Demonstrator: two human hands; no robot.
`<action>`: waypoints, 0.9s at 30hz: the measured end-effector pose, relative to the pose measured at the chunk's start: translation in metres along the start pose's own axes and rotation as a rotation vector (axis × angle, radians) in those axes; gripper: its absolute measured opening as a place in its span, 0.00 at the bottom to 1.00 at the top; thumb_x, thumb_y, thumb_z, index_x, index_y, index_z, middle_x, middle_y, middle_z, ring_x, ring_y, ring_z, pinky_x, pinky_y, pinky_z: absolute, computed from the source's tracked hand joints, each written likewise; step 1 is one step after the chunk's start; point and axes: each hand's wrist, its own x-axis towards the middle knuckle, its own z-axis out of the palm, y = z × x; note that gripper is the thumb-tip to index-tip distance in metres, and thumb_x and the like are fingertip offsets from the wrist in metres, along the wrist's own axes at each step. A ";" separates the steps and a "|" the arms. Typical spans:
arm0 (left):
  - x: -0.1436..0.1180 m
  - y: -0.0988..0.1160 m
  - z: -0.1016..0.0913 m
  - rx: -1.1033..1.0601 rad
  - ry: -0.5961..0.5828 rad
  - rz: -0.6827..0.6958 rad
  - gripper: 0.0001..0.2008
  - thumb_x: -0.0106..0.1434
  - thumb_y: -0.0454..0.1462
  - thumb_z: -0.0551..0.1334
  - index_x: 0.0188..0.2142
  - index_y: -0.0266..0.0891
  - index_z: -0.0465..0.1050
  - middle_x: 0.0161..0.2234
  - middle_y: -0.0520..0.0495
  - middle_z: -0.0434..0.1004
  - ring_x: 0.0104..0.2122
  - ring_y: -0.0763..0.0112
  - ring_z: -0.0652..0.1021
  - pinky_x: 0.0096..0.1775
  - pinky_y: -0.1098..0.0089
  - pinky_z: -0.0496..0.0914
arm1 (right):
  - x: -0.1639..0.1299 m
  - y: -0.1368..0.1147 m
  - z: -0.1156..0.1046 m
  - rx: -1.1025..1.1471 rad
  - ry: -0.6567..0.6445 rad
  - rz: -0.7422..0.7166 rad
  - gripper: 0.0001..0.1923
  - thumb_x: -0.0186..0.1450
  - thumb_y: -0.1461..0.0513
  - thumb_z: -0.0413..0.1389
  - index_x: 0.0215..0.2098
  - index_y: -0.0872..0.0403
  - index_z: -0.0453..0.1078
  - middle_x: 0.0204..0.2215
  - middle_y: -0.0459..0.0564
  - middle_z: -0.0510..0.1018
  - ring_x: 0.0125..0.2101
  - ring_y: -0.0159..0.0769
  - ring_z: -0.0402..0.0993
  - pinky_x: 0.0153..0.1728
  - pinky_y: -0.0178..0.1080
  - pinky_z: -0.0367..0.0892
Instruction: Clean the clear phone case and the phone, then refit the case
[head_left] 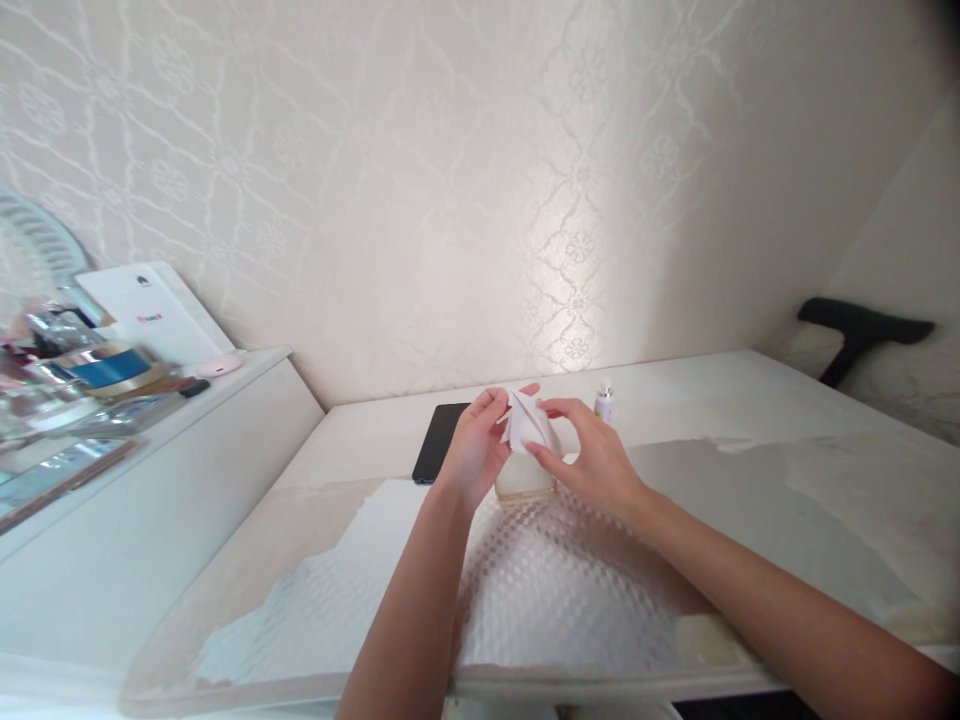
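A crumpled white tissue (531, 428) is held up over the middle of the table. My left hand (474, 448) grips it from the left, while the thumb and fingers of my right hand (600, 462) pinch its right side. Directly below lies what looks like a clear phone case (525, 492) with a yellowish edge, partly hidden by the hands. A black phone (435, 448) rests flat behind my left hand, which covers part of it. Just beyond my right hand stands a small spray bottle (604, 402) with a clear cap.
The white table (360, 430) carries a clear, shiny cover sheet (300, 610). On the left, a higher white cabinet (247, 440) holds cosmetics, a white box (154, 310) and a hairbrush (37, 240). A black T-shaped object (862, 325) stands at the right by the patterned wall.
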 end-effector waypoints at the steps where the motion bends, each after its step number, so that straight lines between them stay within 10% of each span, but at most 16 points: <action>1: -0.001 0.000 0.000 0.039 -0.026 0.018 0.06 0.57 0.38 0.58 0.28 0.36 0.65 0.43 0.44 0.73 0.30 0.75 0.73 0.33 0.73 0.67 | -0.001 -0.001 0.004 0.041 -0.020 0.032 0.18 0.58 0.57 0.52 0.46 0.50 0.59 0.42 0.51 0.71 0.39 0.39 0.69 0.40 0.43 0.64; 7: 0.000 0.000 -0.002 0.332 0.013 0.101 0.08 0.54 0.41 0.58 0.27 0.37 0.64 0.39 0.43 0.73 0.32 0.70 0.74 0.36 0.68 0.67 | 0.004 0.003 0.000 0.324 0.022 0.335 0.10 0.59 0.58 0.48 0.38 0.51 0.64 0.26 0.45 0.72 0.23 0.32 0.69 0.22 0.34 0.62; 12: 0.004 -0.012 -0.014 1.072 0.413 0.176 0.09 0.53 0.41 0.57 0.33 0.39 0.66 0.38 0.40 0.72 0.38 0.59 0.73 0.42 0.59 0.62 | 0.011 0.011 -0.009 0.427 0.224 0.452 0.11 0.59 0.59 0.47 0.33 0.53 0.69 0.23 0.44 0.71 0.21 0.29 0.64 0.20 0.32 0.56; 19: 0.007 -0.026 -0.028 1.767 0.455 -0.119 0.17 0.52 0.35 0.54 0.43 0.32 0.64 0.41 0.31 0.69 0.42 0.50 0.72 0.40 0.60 0.63 | 0.011 0.013 -0.018 0.313 0.293 0.400 0.11 0.58 0.61 0.46 0.22 0.54 0.66 0.17 0.43 0.65 0.20 0.29 0.60 0.21 0.32 0.53; 23: 0.010 -0.024 -0.032 1.744 0.462 -0.080 0.17 0.51 0.30 0.51 0.42 0.33 0.65 0.37 0.35 0.73 0.41 0.52 0.72 0.40 0.61 0.63 | 0.009 0.006 -0.018 0.027 0.219 0.317 0.06 0.55 0.59 0.52 0.25 0.53 0.63 0.17 0.40 0.64 0.19 0.28 0.58 0.22 0.33 0.54; 27: 0.012 -0.021 -0.033 1.285 0.472 -0.080 0.23 0.47 0.31 0.57 0.45 0.34 0.63 0.34 0.40 0.74 0.39 0.57 0.73 0.40 0.65 0.63 | 0.005 0.005 -0.008 -0.079 0.123 0.119 0.09 0.56 0.65 0.51 0.36 0.53 0.62 0.33 0.47 0.71 0.32 0.33 0.67 0.33 0.35 0.60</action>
